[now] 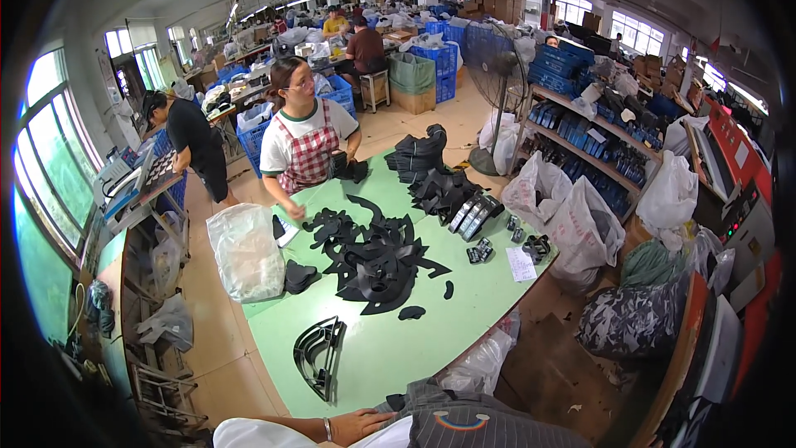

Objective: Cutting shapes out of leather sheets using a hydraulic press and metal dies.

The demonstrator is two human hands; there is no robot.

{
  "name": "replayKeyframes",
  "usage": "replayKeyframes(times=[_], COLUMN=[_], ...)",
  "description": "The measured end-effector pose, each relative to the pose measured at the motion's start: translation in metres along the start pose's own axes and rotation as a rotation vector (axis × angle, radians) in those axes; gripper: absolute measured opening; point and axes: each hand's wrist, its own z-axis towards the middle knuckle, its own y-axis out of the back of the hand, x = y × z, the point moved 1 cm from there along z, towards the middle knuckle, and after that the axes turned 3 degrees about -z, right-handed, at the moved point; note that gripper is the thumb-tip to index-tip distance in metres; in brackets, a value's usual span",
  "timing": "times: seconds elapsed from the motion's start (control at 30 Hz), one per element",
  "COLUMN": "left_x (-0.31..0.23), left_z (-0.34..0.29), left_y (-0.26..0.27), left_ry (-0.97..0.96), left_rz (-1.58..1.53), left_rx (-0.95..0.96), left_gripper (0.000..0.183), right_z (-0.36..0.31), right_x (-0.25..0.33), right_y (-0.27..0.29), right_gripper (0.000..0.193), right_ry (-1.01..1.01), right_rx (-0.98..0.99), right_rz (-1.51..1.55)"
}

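My left hand (361, 426), with a bracelet at its wrist, lies low in view against my grey striped apron (464, 425), its fingers loosely stretched and seemingly holding nothing. My right hand does not show. Beyond it, on the green table (390, 365), stands a curved black frame (319, 357), perhaps a cutting die. A loose heap of black cut pieces (373, 261) covers the table's middle, with a few small black scraps (412, 313) beside it. Black pieces stand in stacks (414, 156) at the far side, near bundled curved strips (474, 214).
Across the table a co-worker in a red checked apron (307, 149) has one hand at black pieces. A clear plastic bag (246, 253) hangs at the left edge. White sacks (584, 232), a shelf of blue trays (593, 141) and a standing fan (500, 75) are on the right.
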Motion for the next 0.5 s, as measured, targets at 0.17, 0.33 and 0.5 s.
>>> replayKeyframes(times=[0.17,0.33,0.5], left_x=[0.005,-0.001,0.0], left_z=[0.002,0.003,-0.01], left_y=[-0.01,-0.014,-0.016], left_ry=[0.012,0.009,0.101], left_rz=[0.027,-0.03,-0.115], left_rx=[0.02,-0.011,-0.025], left_gripper=[0.064,0.063,0.062], right_z=[0.008,0.022,0.007], right_x=[0.0,-0.003,0.001], right_y=[-0.002,0.007,-0.001], right_gripper=[0.033,0.031,0.032], right_ry=[0.034,0.03,0.004], right_rx=[-0.157,0.004,0.019], right_rz=[0.003,0.022,0.011])
